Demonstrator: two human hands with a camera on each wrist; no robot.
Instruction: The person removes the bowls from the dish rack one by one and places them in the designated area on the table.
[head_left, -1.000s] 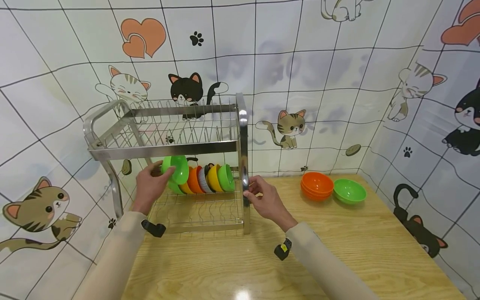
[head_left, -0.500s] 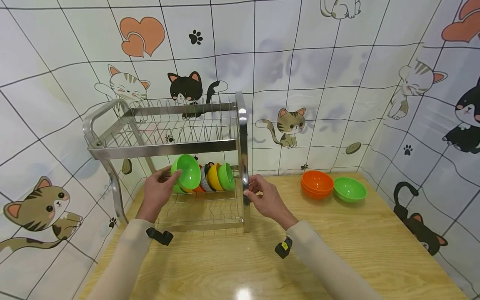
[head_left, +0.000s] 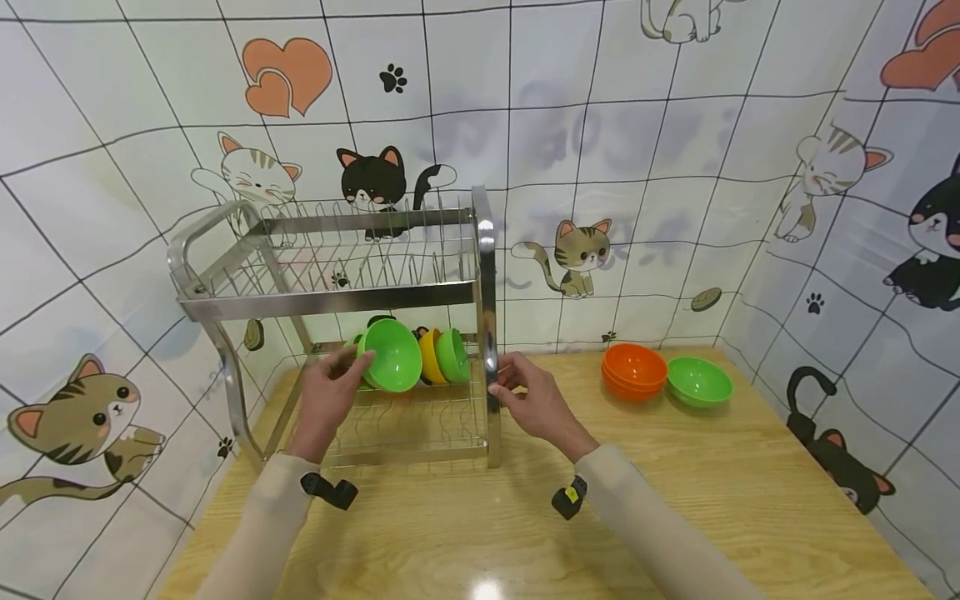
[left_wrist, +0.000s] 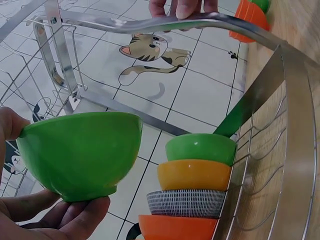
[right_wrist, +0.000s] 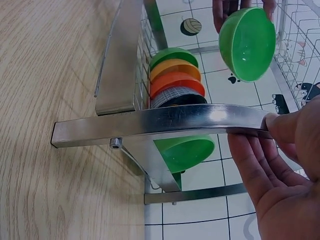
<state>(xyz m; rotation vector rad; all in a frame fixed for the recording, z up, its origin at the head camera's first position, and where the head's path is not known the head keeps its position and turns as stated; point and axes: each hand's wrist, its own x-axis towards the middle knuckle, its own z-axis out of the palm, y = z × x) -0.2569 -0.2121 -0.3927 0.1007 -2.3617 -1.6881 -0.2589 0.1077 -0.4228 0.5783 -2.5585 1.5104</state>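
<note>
left hand [head_left: 330, 392]: holds green bowl [head_left: 395, 367] | right hand [head_left: 528, 398]: grips rack post [head_left: 489, 333]

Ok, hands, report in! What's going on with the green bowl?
Left hand holds green bowl, clear of rack wires. Right hand grips dish rack post. Nothing in the way.

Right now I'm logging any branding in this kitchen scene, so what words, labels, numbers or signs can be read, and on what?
None: no readable word, number or brand shows in any view.
Wall tiles: only pictures of cats, hearts and paw prints, plus faint grey marks too blurred to read.
Green bowl held by the left hand: plain.
Dish rack, gripped by the right hand: bare metal.
Wrist straps: a small yellow patch, too small to read.
</note>
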